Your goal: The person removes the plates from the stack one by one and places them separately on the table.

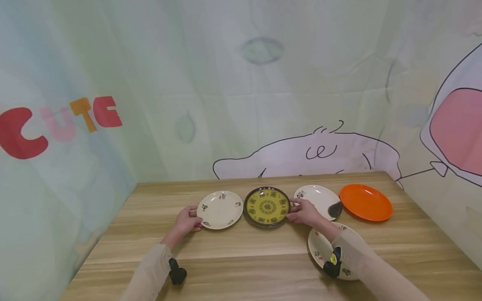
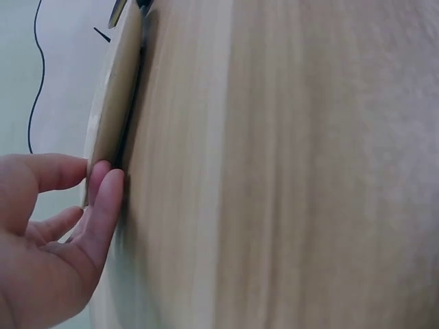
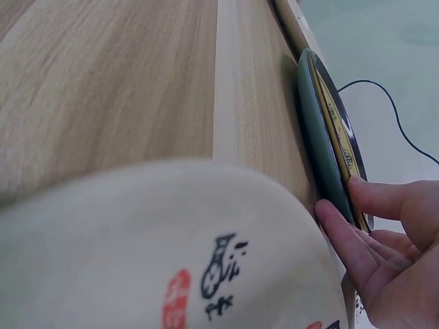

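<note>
The head view looks forward and down from above and behind the left hand (image 1: 189,219) and right hand (image 1: 304,212), while each close wrist view skims the counter (image 1: 233,263) past its hand, the right sharing the yellow plate (image 1: 267,207) with the head.

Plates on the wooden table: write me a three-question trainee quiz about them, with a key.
1. True or false: in the head view, the orange plate lies farthest right of the plates.
2. Which grip pinches the leftmost plate?
3. The right grip pinches the rim of: A) the orange plate; B) the yellow plate; C) the leftmost plate.

Key: 1. True. 2. The left grip. 3. B.
</note>
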A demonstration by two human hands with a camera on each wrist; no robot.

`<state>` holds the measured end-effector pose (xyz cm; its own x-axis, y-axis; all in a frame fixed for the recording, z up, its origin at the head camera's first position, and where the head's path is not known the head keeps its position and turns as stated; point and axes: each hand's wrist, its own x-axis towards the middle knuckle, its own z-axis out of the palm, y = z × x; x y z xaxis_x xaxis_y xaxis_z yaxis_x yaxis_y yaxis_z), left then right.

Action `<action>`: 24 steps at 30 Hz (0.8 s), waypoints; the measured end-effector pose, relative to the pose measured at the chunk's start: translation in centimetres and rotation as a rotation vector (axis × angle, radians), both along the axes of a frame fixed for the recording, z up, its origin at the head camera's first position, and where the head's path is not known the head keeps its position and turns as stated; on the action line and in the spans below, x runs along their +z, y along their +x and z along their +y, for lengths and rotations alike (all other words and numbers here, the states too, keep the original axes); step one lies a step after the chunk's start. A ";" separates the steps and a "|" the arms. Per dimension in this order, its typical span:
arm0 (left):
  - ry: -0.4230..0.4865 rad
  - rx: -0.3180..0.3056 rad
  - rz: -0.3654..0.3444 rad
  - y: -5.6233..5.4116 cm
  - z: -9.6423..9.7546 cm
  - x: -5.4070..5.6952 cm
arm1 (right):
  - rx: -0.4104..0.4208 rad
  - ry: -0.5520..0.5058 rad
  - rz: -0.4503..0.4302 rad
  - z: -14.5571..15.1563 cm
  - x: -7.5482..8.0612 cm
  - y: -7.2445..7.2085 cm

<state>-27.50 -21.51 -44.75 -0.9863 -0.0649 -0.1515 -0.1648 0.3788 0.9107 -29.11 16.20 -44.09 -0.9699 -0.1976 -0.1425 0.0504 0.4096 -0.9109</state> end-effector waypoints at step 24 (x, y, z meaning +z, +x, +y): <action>-0.111 -0.091 0.062 -2.0 2.6 4.5 | 0.020 -0.022 0.008 -0.1 0.5 0.4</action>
